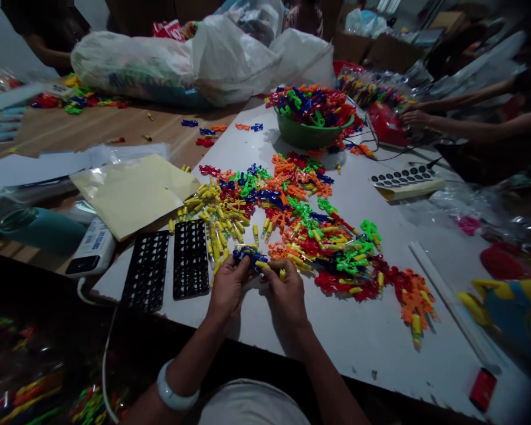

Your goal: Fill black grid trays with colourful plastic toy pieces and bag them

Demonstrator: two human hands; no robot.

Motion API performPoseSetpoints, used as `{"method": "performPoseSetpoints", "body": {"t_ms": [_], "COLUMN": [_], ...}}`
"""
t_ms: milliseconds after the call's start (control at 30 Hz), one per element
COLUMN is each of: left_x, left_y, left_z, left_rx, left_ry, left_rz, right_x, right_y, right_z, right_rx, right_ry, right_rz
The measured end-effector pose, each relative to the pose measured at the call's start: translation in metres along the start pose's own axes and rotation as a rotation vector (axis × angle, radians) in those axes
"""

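Observation:
My left hand [228, 289] and my right hand [287, 293] meet at the near edge of a heap of small plastic toy pieces [305, 227] in orange, green, red, blue and yellow. Both hands are closed on a blue plastic piece [249, 255] between them. A yellow piece [262, 265] sticks out by my right fingers. A white band [171, 392] circles my left wrist. Two black perforated trays [168, 268] lie just left of my left hand.
A green bowl [307, 134] heaped with pieces stands at the far side of the white board [380, 336]. Yellow paper [135, 192], a white device [91, 248], large plastic bags [203, 59] and a grey dimpled tray [405, 177] lie around. Another person's arms [460, 121] reach in at right.

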State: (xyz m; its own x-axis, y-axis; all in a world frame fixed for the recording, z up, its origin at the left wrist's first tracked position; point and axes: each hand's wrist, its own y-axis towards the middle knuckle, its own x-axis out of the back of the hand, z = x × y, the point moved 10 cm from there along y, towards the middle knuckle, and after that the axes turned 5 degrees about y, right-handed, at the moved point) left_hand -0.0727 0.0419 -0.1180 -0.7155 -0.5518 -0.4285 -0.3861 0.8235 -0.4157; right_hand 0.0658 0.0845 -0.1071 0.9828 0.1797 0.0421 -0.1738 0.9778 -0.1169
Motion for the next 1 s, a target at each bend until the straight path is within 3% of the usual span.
{"method": "performPoseSetpoints", "body": {"t_ms": [100,167,267,333,400,500,600,700,867,1000], "left_x": [-0.013,-0.026,-0.038,-0.045,-0.052,-0.056,-0.054,-0.047,-0.034,-0.022], "left_y": [0.004,0.013,0.039,0.059,0.084,0.116,0.121,0.114,0.102,0.101], "left_z": [-0.003,-0.013,-0.063,-0.101,-0.123,-0.134,-0.136,-0.133,-0.14,-0.14], "left_rx": [0.03,-0.018,-0.362,-0.62,-0.689,-0.623,-0.63,-0.675,-0.824,-0.794], "left_ry": [0.096,0.256,0.646,0.951,1.258,1.595,1.664,1.704,1.51,1.388], "left_rz": [0.084,0.171,0.098,-0.067,-0.215,-0.297,-0.288,-0.27,-0.253,-0.239], "right_x": [0.013,0.045,0.101,0.112,0.102,0.06,0.019,-0.003,0.01,0.021], "right_y": [0.003,0.008,0.004,-0.002,0.001,0.004,-0.004,-0.012,-0.009,-0.01], "right_z": [0.003,0.03,0.093,0.116,0.112,0.076,0.052,0.044,0.034,0.024], "right_rx": [-0.058,0.081,0.483,0.644,0.625,0.455,0.424,0.44,0.308,0.341], "right_ry": [0.009,-0.093,-0.432,-0.584,-0.59,-0.518,-0.472,-0.368,-0.064,-0.182], "right_rz": [0.048,-0.034,-0.336,-0.428,-0.343,-0.1,0.047,0.189,0.238,0.188]}}
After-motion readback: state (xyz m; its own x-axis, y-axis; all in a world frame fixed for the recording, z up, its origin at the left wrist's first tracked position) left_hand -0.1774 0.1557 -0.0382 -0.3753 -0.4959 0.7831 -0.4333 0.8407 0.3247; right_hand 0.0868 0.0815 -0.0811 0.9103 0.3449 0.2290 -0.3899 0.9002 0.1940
